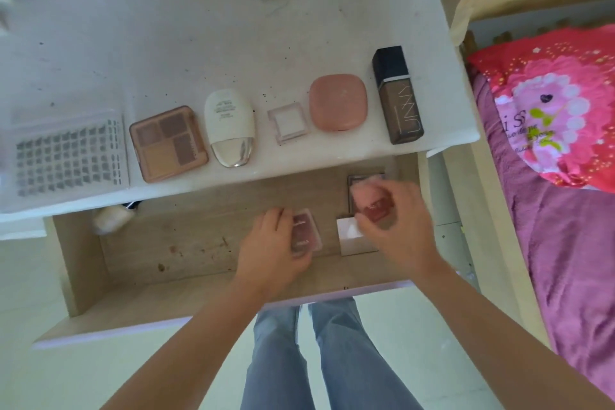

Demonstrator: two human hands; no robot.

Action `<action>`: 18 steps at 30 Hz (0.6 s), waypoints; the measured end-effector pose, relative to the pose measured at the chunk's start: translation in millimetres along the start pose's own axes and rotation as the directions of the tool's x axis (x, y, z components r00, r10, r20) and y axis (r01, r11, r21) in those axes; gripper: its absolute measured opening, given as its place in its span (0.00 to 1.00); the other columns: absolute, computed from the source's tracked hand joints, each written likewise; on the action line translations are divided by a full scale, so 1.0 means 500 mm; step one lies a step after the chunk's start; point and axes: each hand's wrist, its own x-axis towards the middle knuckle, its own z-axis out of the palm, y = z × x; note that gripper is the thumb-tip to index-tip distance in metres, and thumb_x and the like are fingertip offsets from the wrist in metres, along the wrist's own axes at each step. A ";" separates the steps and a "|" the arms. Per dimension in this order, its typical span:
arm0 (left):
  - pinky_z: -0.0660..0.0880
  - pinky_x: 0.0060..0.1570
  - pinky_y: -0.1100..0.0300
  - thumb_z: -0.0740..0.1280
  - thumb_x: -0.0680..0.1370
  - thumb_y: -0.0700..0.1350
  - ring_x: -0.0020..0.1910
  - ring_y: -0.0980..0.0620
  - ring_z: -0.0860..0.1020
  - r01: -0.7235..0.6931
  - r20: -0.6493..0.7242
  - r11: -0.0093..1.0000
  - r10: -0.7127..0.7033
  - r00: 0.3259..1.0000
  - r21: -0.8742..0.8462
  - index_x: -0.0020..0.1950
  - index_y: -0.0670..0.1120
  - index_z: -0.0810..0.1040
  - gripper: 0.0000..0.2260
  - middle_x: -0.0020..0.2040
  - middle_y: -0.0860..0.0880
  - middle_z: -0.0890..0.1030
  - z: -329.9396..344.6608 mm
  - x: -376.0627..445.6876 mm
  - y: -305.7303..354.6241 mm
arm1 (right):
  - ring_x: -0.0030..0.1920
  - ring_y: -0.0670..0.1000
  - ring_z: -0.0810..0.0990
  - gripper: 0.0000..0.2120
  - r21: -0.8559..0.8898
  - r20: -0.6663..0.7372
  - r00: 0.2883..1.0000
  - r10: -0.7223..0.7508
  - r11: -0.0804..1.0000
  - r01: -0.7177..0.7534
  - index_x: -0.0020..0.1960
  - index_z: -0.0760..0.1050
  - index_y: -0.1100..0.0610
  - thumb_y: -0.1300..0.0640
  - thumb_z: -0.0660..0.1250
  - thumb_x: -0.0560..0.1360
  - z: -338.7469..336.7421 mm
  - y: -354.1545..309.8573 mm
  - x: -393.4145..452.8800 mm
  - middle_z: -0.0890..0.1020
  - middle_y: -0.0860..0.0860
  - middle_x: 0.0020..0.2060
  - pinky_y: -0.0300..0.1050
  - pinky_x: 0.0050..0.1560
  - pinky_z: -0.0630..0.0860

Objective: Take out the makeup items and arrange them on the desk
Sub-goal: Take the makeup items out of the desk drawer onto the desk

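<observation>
Surface (pixel 199 53): six items lined up | drawer (pixel 166 243): both hands in | left hand (pixel 276 243) grips mauve palette (pixel 304 233) | right hand (pixel 396 220) pinches pink compact (pixel 369 206) | puff (pixel 111 220), white box (pixel 349 240) remain

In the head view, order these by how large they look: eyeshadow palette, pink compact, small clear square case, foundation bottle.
1. eyeshadow palette
2. foundation bottle and pink compact: look alike in area, unsure
3. small clear square case

Drawer (pixel 186 243) left half open; desk (pixel 199 53) rear bare.
</observation>
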 end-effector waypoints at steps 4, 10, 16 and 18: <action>0.77 0.35 0.66 0.63 0.62 0.61 0.38 0.50 0.81 -0.240 -0.217 0.970 0.241 0.946 0.032 0.51 0.42 0.77 0.27 0.43 0.47 0.81 -0.078 0.007 0.090 | 0.43 0.49 0.70 0.23 0.075 -0.305 0.952 -0.017 0.996 0.042 0.54 0.73 0.61 0.49 0.67 0.63 -0.112 -0.021 0.036 0.72 0.51 0.44 0.31 0.38 0.64; 0.68 0.50 0.62 0.73 0.67 0.54 0.55 0.48 0.74 -0.260 -0.383 0.963 0.212 0.899 -0.077 0.65 0.46 0.69 0.30 0.59 0.45 0.75 -0.210 0.116 0.182 | 0.50 0.58 0.78 0.26 0.051 -0.307 0.943 0.127 0.992 -0.117 0.57 0.73 0.59 0.48 0.68 0.63 -0.181 -0.007 0.175 0.78 0.58 0.51 0.52 0.52 0.77; 0.67 0.60 0.57 0.68 0.72 0.55 0.62 0.47 0.69 -0.122 -0.321 0.992 0.111 0.941 -0.016 0.66 0.44 0.67 0.27 0.62 0.45 0.71 -0.292 0.261 0.219 | 0.56 0.58 0.71 0.23 -0.104 -0.265 0.954 0.138 0.980 -0.170 0.62 0.68 0.63 0.55 0.68 0.71 -0.156 0.002 0.202 0.74 0.60 0.56 0.45 0.54 0.68; 0.68 0.57 0.56 0.68 0.71 0.54 0.60 0.46 0.69 -0.107 -0.281 0.994 0.106 0.954 0.012 0.64 0.44 0.68 0.25 0.60 0.44 0.71 -0.303 0.300 0.228 | 0.56 0.57 0.70 0.23 -0.128 -0.264 0.955 0.135 0.976 -0.174 0.62 0.69 0.63 0.54 0.68 0.71 -0.148 0.009 0.203 0.73 0.60 0.56 0.44 0.54 0.67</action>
